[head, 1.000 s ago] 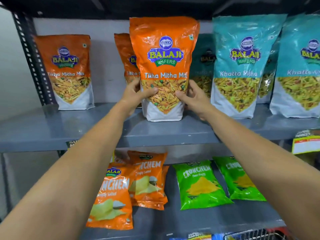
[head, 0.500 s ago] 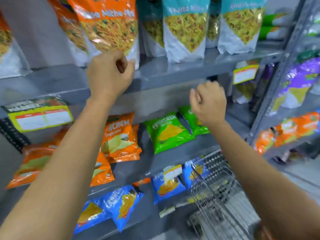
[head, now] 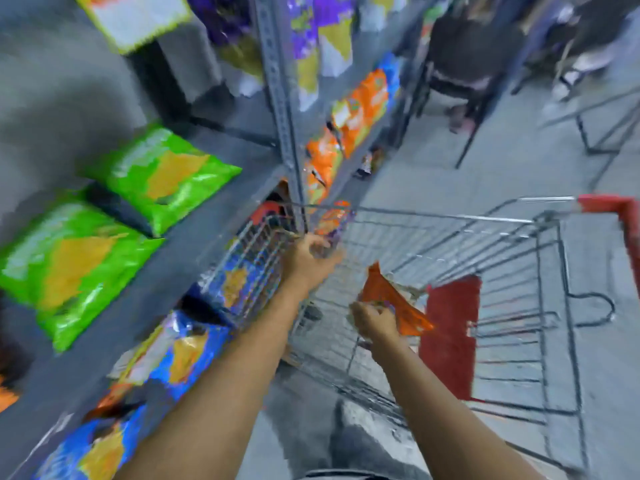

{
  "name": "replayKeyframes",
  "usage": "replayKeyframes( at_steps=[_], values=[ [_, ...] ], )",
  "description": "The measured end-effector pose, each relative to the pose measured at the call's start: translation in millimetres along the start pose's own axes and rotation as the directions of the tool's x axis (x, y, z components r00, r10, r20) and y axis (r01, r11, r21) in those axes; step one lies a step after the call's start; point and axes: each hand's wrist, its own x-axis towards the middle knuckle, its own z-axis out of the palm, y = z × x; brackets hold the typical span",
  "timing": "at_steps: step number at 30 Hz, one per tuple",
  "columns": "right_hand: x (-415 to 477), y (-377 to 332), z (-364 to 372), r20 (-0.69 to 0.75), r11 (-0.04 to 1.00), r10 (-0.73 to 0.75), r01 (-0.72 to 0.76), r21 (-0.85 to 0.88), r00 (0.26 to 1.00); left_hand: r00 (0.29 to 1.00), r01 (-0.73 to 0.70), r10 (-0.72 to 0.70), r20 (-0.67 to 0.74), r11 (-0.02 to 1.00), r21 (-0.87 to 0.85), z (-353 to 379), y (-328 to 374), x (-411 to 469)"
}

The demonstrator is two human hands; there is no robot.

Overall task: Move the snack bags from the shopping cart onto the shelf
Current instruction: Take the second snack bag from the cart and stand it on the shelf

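Note:
The view is blurred by motion. A wire shopping cart with a red handle stands to the right of the grey shelf. My right hand is inside the cart basket, closed on the edge of an orange snack bag. My left hand is over the cart's near-left corner with its fingers apart, just below another orange bag at the cart's rim. I see nothing held in it.
Green bags lie on the shelf level at left and blue bags on the level below. A red flap hangs in the cart. Farther down the aisle are more stocked shelves and a dark chair.
Both hands left the tall orange bag on the upper shelf and dropped down to the cart. My view swung down and right. My right hand has taken hold of an orange bag.

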Motion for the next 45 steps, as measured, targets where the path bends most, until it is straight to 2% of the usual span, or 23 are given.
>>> replayKeyframes(
  at_steps=[2,3,5,9,12,14,15,17,18,20,21,22,23,26,30,35,38,40,43,45],
  values=[
    [16,25,-23,-0.014,0.978,0.208,-0.209,-0.019,0.978,0.958,0.138,-0.171,0.229,0.979,0.152,46,-40,22],
    [27,41,-32,-0.045,0.959,0.280,-0.281,-0.025,0.959,0.922,0.160,-0.235,0.308,0.955,0.250,64,-59,30],
    [48,62,-46,-0.134,0.946,0.316,-0.322,-0.022,0.939,0.859,0.132,-0.302,0.413,0.911,0.391,88,-90,42],
    [100,92,-62,-0.205,0.976,0.206,-0.217,-0.029,0.957,0.768,-0.020,-0.336,0.545,0.838,0.545,127,-121,72],
    [131,107,-66,-0.138,0.992,0.115,-0.121,-0.032,0.984,0.731,-0.111,-0.332,0.596,0.804,0.584,151,-141,93],
    [150,121,-70,-0.101,0.997,0.036,-0.044,-0.070,0.994,0.670,-0.136,-0.392,0.630,0.770,0.623,164,-153,101],
    [155,121,-71,-0.090,0.996,0.019,-0.027,-0.080,0.996,0.636,-0.098,-0.429,0.642,0.780,0.618,170,-158,103],
    [171,126,-73,-0.058,0.995,0.017,-0.023,-0.099,0.998,0.574,-0.077,-0.376,0.728,0.860,0.505,190,-168,104],
    [175,127,-74,-0.024,0.992,0.024,-0.027,-0.124,0.999,0.599,-0.045,-0.333,0.728,0.894,0.446,200,-168,105],
    [183,132,-77,-0.019,0.987,0.023,-0.026,-0.157,1.000,0.664,0.077,-0.340,0.666,0.917,0.392,209,-176,101],
    [183,131,-78,-0.043,0.986,0.003,-0.010,-0.168,0.999,0.654,0.084,-0.341,0.675,0.920,0.383,208,-178,99],
    [182,128,-78,-0.079,0.977,-0.034,0.017,-0.210,0.996,0.666,0.032,-0.289,0.687,0.932,0.360,204,-180,99],
    [181,125,-79,-0.102,0.972,-0.073,0.047,-0.232,0.992,0.632,0.066,-0.292,0.718,0.943,0.325,200,-184,100],
    [170,107,-76,-0.125,0.978,-0.090,0.063,-0.200,0.988,0.636,0.122,-0.304,0.709,0.947,0.297,179,-174,105],
    [141,72,-64,-0.011,0.997,-0.054,0.053,-0.055,0.999,0.720,0.113,-0.248,0.648,0.963,0.243,132,-143,102],
    [82,7,-30,0.172,0.981,-0.194,0.188,0.052,0.966,0.861,0.121,-0.154,0.485,0.988,0.099,49,-95,79],
    [40,-35,-1,0.272,0.947,-0.318,0.296,0.122,0.908,0.951,0.049,-0.061,0.305,0.998,0.046,-10,-60,61],
    [10,-63,20,0.340,0.914,-0.404,0.367,0.170,0.849,0.983,-0.023,0.018,0.185,0.999,0.028,-51,-36,46],
    [-40,-106,55,0.399,0.831,-0.555,0.505,0.234,0.730,0.992,-0.125,0.125,-0.020,0.992,0.020,-115,7,21],
    [-78,-133,76,0.410,0.753,-0.656,0.587,0.297,0.634,0.963,-0.217,0.217,-0.162,0.976,0.015,-158,38,0]
  ],
)
